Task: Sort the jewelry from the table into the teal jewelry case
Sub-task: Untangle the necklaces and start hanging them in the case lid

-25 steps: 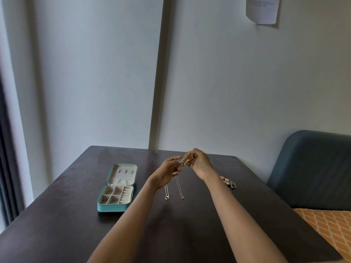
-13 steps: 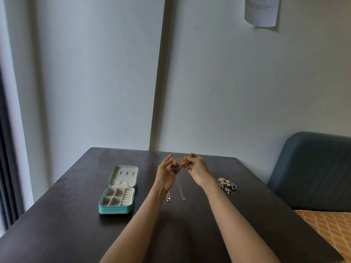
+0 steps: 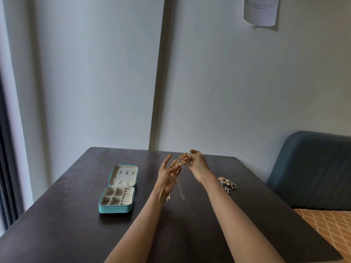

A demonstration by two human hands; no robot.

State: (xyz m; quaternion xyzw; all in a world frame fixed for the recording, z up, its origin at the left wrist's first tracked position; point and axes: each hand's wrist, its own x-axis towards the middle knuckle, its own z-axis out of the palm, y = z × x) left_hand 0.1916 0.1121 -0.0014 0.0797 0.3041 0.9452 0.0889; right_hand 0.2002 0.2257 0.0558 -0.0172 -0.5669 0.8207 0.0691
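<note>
A gold bangle [image 3: 180,161] is held in the air above the middle of the dark surface [image 3: 76,215], between both hands. The right hand [image 3: 197,165] pinches its upper end with fingertips closed on it; the left hand [image 3: 168,174] has its palm turned up and fingers spread, with the bangle's lower end touching its fingertips. Two thin chains [image 3: 179,186] hang from the hands, their small pendants [image 3: 182,197] dangling just above the surface. A small heap of mixed jewelry [image 3: 227,184] lies on the surface toward its right edge, just beyond the right wrist. The teal jewelry case [image 3: 117,188] lies open toward the left edge, well apart from the hands, its lid flat toward the far edge and its cream compartments showing nothing inside. A sheet of paper [image 3: 261,10] hangs on the wall above the far right corner; its printed lines are too small to read.
</note>
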